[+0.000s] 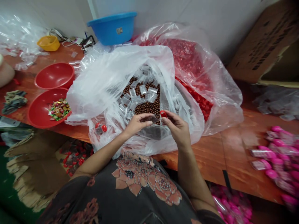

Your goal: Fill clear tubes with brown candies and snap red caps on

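My left hand (137, 124) is pinched on a small clear plastic tube (153, 119), which looks dark inside. In the fingertips of my right hand (177, 127) is a red cap (163, 114), close to the tube's end and just apart from it. Both hands are over the front of an opened white plastic bag (98, 84). Inside it lie many small brown balls (147, 109), with several loose clear tubes (136, 99) on top. A filled tube with a red cap (101, 128) rests on the bag's left front edge.
Behind is a bag of red caps (187, 59) near a blue basin (114, 29). Left are red bowls (35, 109), one with wrapped sweets (59, 109). A box (42, 155) below holds red-capped tubes (76, 157). Pink-capped tubes (277, 152) lie right, by a carton (254, 46).
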{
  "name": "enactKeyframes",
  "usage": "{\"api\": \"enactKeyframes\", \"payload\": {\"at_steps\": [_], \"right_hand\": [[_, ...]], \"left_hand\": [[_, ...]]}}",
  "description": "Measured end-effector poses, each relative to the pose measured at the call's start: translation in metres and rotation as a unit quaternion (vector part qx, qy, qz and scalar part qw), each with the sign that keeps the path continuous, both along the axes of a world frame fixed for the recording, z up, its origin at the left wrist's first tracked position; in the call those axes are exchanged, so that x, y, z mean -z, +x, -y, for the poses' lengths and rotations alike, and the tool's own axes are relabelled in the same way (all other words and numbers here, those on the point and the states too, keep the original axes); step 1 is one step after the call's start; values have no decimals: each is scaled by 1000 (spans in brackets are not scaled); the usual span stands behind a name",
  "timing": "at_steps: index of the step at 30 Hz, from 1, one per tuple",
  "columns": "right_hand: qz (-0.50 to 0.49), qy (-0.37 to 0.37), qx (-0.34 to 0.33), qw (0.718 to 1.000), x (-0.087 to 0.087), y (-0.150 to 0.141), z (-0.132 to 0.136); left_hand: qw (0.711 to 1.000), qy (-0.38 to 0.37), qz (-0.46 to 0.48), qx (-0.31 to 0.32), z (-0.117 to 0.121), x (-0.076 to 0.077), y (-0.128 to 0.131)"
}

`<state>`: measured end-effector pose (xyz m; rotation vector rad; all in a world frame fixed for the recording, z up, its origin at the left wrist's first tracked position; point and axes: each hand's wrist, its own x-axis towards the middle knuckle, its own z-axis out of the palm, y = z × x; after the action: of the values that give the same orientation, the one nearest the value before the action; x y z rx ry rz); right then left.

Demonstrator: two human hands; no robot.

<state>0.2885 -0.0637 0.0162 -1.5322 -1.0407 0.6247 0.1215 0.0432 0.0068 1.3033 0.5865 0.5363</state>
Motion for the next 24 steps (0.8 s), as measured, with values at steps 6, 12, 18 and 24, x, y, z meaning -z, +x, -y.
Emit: {"api": "enactKeyframes", "payload": {"at_steps": [6,12,18,24], "right_hand": [[167,61,10,984,-3,-2,2],[258,90,-50,961,0,-7,7],[313,120,-81,939,10,-5,5],[366,147,-53,918,12,-12,5]], "left_hand": [[1000,-19,16,-2,4,3,1],[999,-32,23,-12,6,3,3],[999,-37,19,-19,12,-4,0],[995,-79,36,-42,19,-9,2]]}}
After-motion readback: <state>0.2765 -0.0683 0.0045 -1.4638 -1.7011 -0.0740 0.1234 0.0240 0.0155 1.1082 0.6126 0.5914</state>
